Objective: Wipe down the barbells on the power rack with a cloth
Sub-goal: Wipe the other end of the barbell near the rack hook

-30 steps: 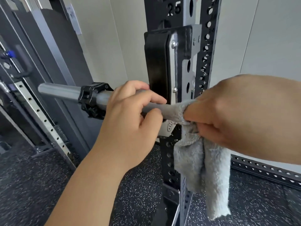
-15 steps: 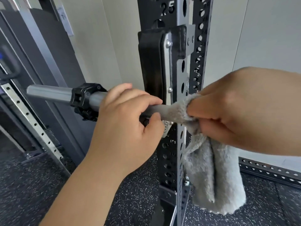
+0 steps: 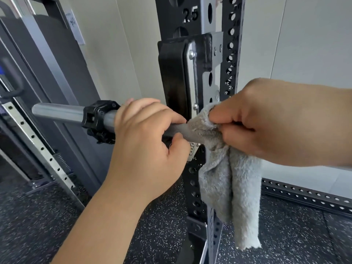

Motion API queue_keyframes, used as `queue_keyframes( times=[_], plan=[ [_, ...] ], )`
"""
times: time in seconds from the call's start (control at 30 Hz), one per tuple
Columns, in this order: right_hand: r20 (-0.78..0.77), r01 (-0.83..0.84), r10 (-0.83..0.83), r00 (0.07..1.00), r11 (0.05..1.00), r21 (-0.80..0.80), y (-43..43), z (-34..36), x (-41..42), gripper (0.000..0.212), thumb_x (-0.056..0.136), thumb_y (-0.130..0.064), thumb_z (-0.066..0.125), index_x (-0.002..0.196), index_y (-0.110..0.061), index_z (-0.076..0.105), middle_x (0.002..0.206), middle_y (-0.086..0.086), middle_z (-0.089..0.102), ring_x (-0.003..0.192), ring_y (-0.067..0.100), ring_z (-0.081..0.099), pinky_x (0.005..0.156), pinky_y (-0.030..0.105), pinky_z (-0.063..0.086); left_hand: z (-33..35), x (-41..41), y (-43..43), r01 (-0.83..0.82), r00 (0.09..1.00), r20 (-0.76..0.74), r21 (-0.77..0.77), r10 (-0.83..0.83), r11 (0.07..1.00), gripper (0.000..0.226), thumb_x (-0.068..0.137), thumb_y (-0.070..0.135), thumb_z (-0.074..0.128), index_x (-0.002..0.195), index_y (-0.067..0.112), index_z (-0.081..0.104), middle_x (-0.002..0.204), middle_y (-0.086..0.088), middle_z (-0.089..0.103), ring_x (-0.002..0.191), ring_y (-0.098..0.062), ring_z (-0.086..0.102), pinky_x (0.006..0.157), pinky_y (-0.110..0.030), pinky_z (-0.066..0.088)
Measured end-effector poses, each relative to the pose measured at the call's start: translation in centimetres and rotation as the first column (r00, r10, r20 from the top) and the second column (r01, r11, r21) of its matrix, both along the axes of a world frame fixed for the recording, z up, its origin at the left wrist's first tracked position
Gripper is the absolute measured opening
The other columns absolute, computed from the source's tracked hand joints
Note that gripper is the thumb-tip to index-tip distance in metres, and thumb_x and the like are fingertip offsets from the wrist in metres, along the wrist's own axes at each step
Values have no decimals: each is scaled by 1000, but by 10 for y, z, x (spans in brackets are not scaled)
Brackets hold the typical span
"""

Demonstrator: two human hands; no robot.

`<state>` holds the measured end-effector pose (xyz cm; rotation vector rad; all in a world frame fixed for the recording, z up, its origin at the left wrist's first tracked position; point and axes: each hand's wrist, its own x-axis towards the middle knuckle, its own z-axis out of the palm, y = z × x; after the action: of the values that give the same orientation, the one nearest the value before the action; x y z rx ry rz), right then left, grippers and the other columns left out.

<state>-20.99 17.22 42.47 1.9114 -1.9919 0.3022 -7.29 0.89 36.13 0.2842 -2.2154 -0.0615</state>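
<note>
The barbell (image 3: 57,112) lay across the rack upright (image 3: 196,18), its sleeve sticking out left of it. The left hand (image 3: 144,141) curled round the barbell just left of the upright; the right hand (image 3: 266,122) pinched the cloth (image 3: 228,178) onto it at the upright. Best: wrap cloth fully, squeeze, brace.
</note>
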Motion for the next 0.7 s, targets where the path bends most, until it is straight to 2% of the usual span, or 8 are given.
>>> queue_keyframes(
  times=[0.13,0.23,0.3,0.37,0.4,0.5,0.6,0.7],
  plan=[
    [131,10,-7,991,1000,-18,5,-3,-10,28,87,-24,43,60,-17,40,54,-3,43,48,6,47,45,15,39,1,-1,-1,16,1000,-25,8,-16,1000,25,80,26,52,90,18,74,92,13,68,108,-15,57,108,-29,30],
    [380,-12,-9,925,999,53,-1,-1,-20,27,93,-20,49,68,-14,59,57,-2,54,48,9,50,48,15,44,2,-2,-1,28,999,-23,29,-28,999,25,79,26,52,88,18,73,92,12,68,110,-16,57,108,-32,34],
    [508,-72,-27,861,982,174,-3,1,-27,29,99,-26,47,91,-17,74,76,3,72,68,25,69,69,37,61,2,-1,0,29,999,-27,46,-28,999,25,78,26,51,86,17,73,92,12,69,112,-15,56,107,-37,37],
    [592,-119,-45,805,965,234,-2,1,-30,32,101,-34,46,107,-22,75,92,12,77,84,43,72,77,59,60,3,-2,0,33,999,-33,49,-32,998,25,76,26,51,84,17,73,89,11,69,112,-15,56,106,-35,38],
    [627,-130,-44,778,965,230,-2,-1,-32,32,102,-35,47,108,-22,75,93,14,77,83,45,72,77,60,60,3,-2,-1,36,999,-37,49,-34,998,25,75,25,51,83,16,72,88,11,69,111,-15,57,105,-33,38],
    [653,-88,-26,757,986,142,-2,-12,-36,30,100,-34,49,104,-16,73,81,12,77,69,33,76,62,43,59,3,-5,-3,38,998,-51,52,-36,998,24,74,23,51,82,14,72,84,8,66,105,-19,58,98,-38,42],
    [469,-14,9,883,1000,6,2,-15,-28,23,96,-22,52,91,-13,73,55,3,63,36,9,56,39,22,45,3,-6,-3,33,998,-63,55,-30,998,24,74,22,52,81,11,72,81,6,63,100,-21,56,93,-40,43],
    [300,-30,43,953,999,-46,3,-14,-16,22,88,-18,53,73,-12,68,53,1,51,39,11,48,36,12,33,1,-7,-4,27,997,-75,44,-23,999,22,74,22,53,81,11,71,79,6,61,98,-23,55,91,-41,43]
  ],
)
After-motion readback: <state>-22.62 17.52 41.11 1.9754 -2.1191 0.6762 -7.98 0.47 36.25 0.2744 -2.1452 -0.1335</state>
